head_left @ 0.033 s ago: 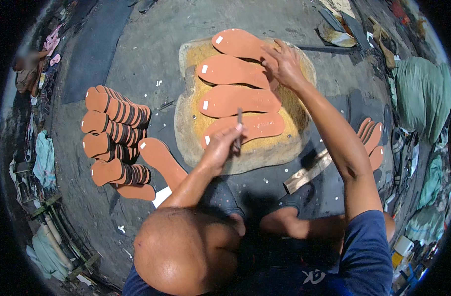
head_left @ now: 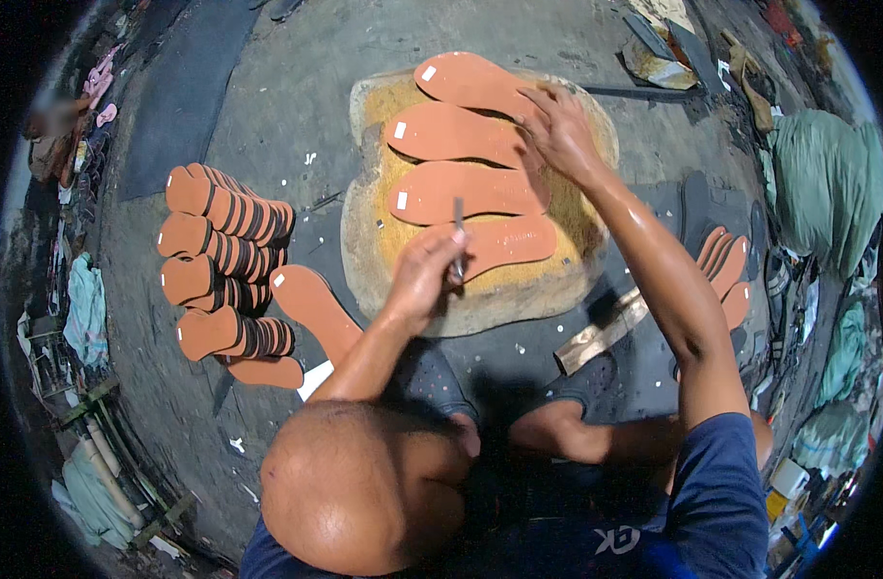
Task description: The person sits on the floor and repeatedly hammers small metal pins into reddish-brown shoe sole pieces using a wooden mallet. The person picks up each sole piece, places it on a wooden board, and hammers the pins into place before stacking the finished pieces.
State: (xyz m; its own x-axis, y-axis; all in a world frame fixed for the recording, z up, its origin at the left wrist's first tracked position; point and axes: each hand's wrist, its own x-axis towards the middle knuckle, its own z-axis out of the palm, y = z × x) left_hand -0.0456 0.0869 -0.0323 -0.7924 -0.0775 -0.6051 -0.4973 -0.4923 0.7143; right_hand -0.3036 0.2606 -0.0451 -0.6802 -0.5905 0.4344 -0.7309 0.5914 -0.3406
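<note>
Several reddish-tan shoe soles lie side by side in a column on a worn, yellow-topped block. Each of the three farther ones, the far sole [head_left: 469, 81], the second sole [head_left: 449, 133] and the third sole [head_left: 461, 191], has a small white patch at its left end. My left hand [head_left: 424, 275] is closed around a slim grey tool [head_left: 458, 212], its flat tip pointing away from me over the third sole. That hand covers the left part of the nearest sole [head_left: 509, 246]. My right hand [head_left: 562, 130] has its fingers spread at the right ends of the two farthest soles.
Stacks of matching soles [head_left: 224, 333] stand on the floor at the left, beside a single loose sole [head_left: 316, 307]. More soles [head_left: 726, 265] lie at the right, past my right forearm. A wooden piece [head_left: 601, 338] lies near my foot. A green cloth bundle [head_left: 827, 183] sits far right.
My left hand and the slim tool have shifted slightly left and away from me. My right hand stays by the far soles, its fingers a little shifted.
</note>
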